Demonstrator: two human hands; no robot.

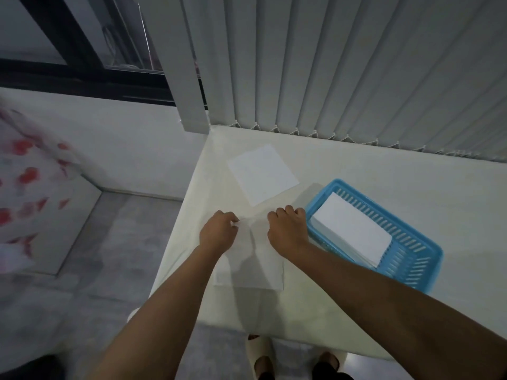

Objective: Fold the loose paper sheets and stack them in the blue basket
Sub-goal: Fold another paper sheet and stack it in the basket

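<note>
Folding is under way on the sheet (248,259) lying flat on the table (356,185) directly in front of the person. The left hand (218,233) is pinching the sheet's far left corner, fingers closed on the paper, which is looking slightly rumpled there. The right hand (288,231) is resting knuckles-up on the far right corner with fingers curled; whether they are actually gripping the edge cannot be told. The basket (428,250) is sitting just to the right, touching or nearly touching the right hand, and is already holding a stack (352,229) of folded paper. A second loose sheet (262,174) is waiting farther back, apart from the one in hand.

To do this fold well, both corners should probably be rising together and travelling toward the near edge, landing corner on corner before any crease is pressed. Smoothing from the middle outward would likely be keeping the fold square, so it is matching the stack.
</note>
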